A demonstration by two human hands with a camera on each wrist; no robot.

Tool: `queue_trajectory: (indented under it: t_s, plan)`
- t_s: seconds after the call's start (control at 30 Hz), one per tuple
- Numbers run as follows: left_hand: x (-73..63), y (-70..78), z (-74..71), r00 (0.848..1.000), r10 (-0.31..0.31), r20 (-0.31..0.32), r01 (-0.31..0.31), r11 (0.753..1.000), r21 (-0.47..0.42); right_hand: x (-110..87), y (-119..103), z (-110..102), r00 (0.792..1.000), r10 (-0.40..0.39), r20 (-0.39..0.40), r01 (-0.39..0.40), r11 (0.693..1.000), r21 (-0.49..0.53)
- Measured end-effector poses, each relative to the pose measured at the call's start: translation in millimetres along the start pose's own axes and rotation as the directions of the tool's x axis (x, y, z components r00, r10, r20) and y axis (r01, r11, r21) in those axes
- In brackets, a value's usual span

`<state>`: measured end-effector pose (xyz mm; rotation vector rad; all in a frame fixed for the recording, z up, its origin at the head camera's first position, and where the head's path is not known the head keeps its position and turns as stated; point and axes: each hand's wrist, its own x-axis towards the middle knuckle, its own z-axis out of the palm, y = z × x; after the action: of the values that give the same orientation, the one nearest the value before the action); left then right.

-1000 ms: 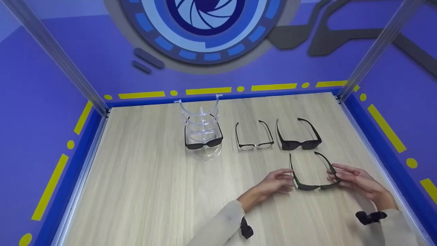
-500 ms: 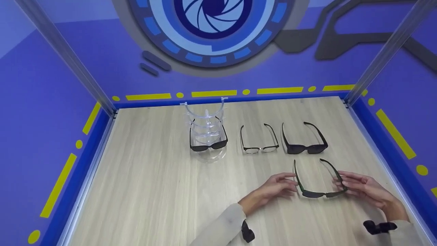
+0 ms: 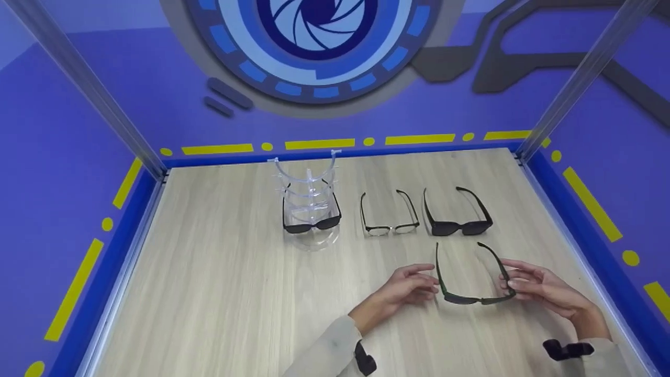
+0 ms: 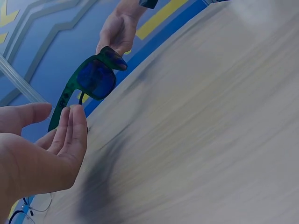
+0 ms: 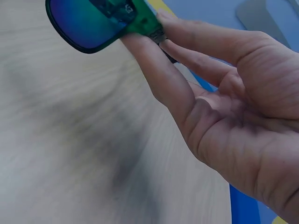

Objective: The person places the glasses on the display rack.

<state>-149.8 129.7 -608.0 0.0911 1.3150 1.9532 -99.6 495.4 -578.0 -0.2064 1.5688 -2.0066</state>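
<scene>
Green-framed sunglasses (image 3: 465,300) hang over the wooden table (image 3: 220,293), the right hand (image 3: 547,288) pinching one temple between thumb and fingers; the left hand (image 3: 398,290), thumb apart from its straight fingers, is at the other temple, contact unclear. Just beyond lie black sunglasses (image 3: 460,228), then clear-lens glasses (image 3: 391,229) between them and a transparent stand (image 3: 310,195) bearing dark-lensed sunglasses (image 3: 298,229)
</scene>
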Motion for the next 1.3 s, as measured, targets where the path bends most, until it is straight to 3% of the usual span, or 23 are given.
queue_trajectory:
  t_s: [0.27, 0.57, 0.87, 1.07, 1.3]
  plan:
    - [-14.5, 2.0, -8.2, 1.000, 0.019, -0.005, -0.019, 0.999, -0.027, 7.6, -6.0, 20.5, 0.999, 0.018, -0.035, -0.021, 0.994, -0.104]
    - [-30.1, 6.7, -14.5, 0.998, 0.046, -0.034, -0.049, 0.992, -0.113, 19.8, -14.9, 45.5, 0.999, -0.042, -0.007, 0.041, 0.995, -0.091]
    - [-40.0, 12.3, -33.2, 0.996, 0.079, -0.033, -0.083, 0.988, -0.130, 39.8, -17.1, 61.3, 1.000, -0.022, -0.020, 0.020, 0.992, -0.121]
    - [-47.7, 17.4, -44.4, 0.995, 0.066, -0.072, -0.074, 0.991, -0.110, 54.8, -16.5, 74.4, 0.999, 0.013, -0.035, -0.019, 0.986, -0.167]
    - [-64.2, 25.8, -60.2, 0.995, 0.029, -0.091, -0.033, 0.998, -0.052, 71.8, -8.8, 91.5, 0.999, 0.002, -0.051, -0.010, 0.988, -0.155]
